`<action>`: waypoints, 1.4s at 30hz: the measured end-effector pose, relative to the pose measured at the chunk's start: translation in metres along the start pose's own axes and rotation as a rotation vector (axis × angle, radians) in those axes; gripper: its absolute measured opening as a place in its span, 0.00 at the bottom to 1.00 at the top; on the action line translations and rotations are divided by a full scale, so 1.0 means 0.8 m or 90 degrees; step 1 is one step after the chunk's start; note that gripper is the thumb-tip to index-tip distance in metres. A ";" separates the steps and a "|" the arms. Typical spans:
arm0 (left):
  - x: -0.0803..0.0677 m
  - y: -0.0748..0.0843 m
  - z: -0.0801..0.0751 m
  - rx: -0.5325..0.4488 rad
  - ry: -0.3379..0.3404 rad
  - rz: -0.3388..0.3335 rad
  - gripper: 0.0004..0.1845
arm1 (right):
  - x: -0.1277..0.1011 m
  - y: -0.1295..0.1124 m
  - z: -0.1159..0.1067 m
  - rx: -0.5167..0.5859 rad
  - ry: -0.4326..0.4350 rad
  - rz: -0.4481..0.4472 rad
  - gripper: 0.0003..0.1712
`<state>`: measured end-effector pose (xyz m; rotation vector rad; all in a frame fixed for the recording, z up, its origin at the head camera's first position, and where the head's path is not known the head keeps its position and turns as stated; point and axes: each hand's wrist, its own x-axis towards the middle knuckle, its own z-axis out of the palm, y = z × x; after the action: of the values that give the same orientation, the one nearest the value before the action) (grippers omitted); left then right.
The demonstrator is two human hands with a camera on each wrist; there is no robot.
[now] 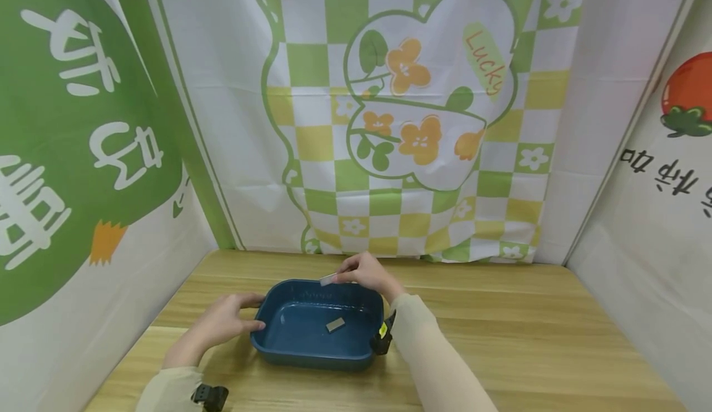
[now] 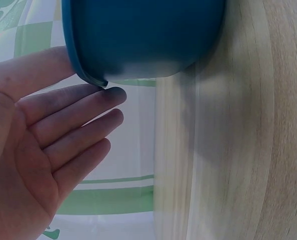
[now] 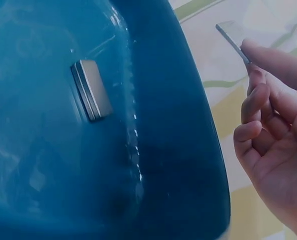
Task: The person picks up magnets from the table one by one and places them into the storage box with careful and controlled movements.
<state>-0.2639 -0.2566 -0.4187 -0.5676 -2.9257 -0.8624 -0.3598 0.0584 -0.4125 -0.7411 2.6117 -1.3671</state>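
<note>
A light wooden tabletop (image 1: 500, 338) is enclosed on 3 sides by printed cloth panels: a green panel with white characters (image 1: 72, 152) at the left, a green-and-yellow checked flower backdrop (image 1: 411, 115) at the rear, and a white panel with a red tomato print (image 1: 667, 171) at the right.

The left hand (image 1: 225, 322) is laid against the left rim of a dark blue rectangular plastic basin (image 1: 289, 350), which stands on the table near its front middle. In the left wrist view the fingers (image 2: 73, 112) are seen straight and close together, with the fingertips touching the basin's lip (image 2: 88, 77) and the thumb lying along its outer wall; nothing is gripped.

1 small grey rectangular metal block (image 1: 335, 324) is seen lying flat on the basin floor, right of centre; in the right wrist view it appears as a thin stacked slab (image 3: 91, 89), apart from the walls.

The right hand (image 1: 367, 273) is held above the basin's far rim. A second thin grey flat piece (image 1: 328, 278) is pinched between its thumb and index fingertip (image 3: 268, 57), while the remaining 3 fingers are curled loosely toward the palm. The piece (image 3: 231, 37) is seen edge-on, projecting leftward from the fingertips, clear of the basin and not touching it.
</note>
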 end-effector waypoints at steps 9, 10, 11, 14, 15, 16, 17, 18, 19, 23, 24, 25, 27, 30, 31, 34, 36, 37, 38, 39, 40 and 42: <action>-0.001 0.000 0.001 0.002 0.001 -0.003 0.29 | 0.006 -0.001 0.016 0.009 0.004 0.001 0.11; 0.000 0.000 0.001 0.003 0.001 -0.003 0.29 | 0.007 -0.001 0.018 0.009 0.005 0.004 0.11; 0.000 -0.001 0.001 0.004 0.002 -0.002 0.29 | 0.008 -0.002 0.019 0.011 0.006 0.006 0.11; 0.000 -0.001 0.001 0.006 0.004 0.001 0.28 | 0.009 -0.002 0.023 0.011 0.005 0.008 0.11; 0.000 -0.002 0.001 0.007 0.005 0.001 0.28 | 0.010 -0.002 0.024 0.013 0.005 0.008 0.12; 0.000 -0.002 0.001 0.008 0.006 0.002 0.28 | 0.010 -0.003 0.024 0.014 0.005 0.009 0.12; 0.000 -0.001 0.001 0.009 0.007 0.002 0.28 | 0.010 -0.003 0.025 0.017 0.004 0.009 0.12; 0.000 -0.001 0.001 0.010 0.007 0.003 0.28 | 0.010 -0.003 0.025 0.017 0.005 0.009 0.12; 0.000 -0.001 0.001 0.010 0.007 0.003 0.28 | 0.010 -0.004 0.026 0.017 0.005 0.012 0.12; 0.000 0.000 0.000 0.007 0.007 0.003 0.28 | 0.011 -0.004 0.027 0.018 0.000 0.017 0.11; 0.000 0.001 0.000 0.006 0.006 0.003 0.28 | 0.012 -0.004 0.027 0.020 -0.003 0.017 0.11; 0.000 0.001 0.000 0.006 0.006 0.004 0.28 | 0.012 -0.004 0.027 0.024 -0.006 0.016 0.11; -0.001 0.002 -0.001 0.005 0.006 0.004 0.28 | 0.013 -0.004 0.028 0.036 -0.013 0.015 0.10; -0.001 0.003 -0.001 0.007 0.005 0.005 0.28 | 0.013 -0.005 0.030 0.055 -0.026 0.016 0.08; -0.001 0.003 -0.001 0.009 0.004 0.005 0.28 | 0.013 -0.005 0.030 0.059 -0.031 0.016 0.08; -0.001 0.003 -0.001 0.010 0.004 0.003 0.28 | 0.012 -0.005 0.032 0.069 -0.047 0.017 0.07; -0.001 0.003 -0.001 0.011 0.005 0.002 0.28 | 0.012 -0.004 0.034 0.078 -0.057 0.017 0.07; -0.001 0.003 -0.001 0.010 0.004 0.002 0.28 | 0.013 -0.003 0.034 0.083 -0.063 0.018 0.06; -0.001 0.003 -0.001 0.009 0.003 0.001 0.28 | 0.013 -0.003 0.035 0.090 -0.069 0.020 0.06; -0.001 0.003 -0.001 0.009 0.002 0.001 0.28 | 0.012 -0.003 0.035 0.096 -0.074 0.022 0.07; -0.001 0.003 -0.001 0.009 0.003 0.001 0.28 | 0.012 -0.003 0.035 0.101 -0.080 0.025 0.07; 0.000 0.003 0.000 0.010 0.001 0.000 0.29 | 0.011 -0.002 0.036 0.108 -0.092 0.029 0.07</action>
<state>-0.2626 -0.2547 -0.4174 -0.5653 -2.9292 -0.8392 -0.3582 0.0317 -0.4269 -0.7226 2.3534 -1.4422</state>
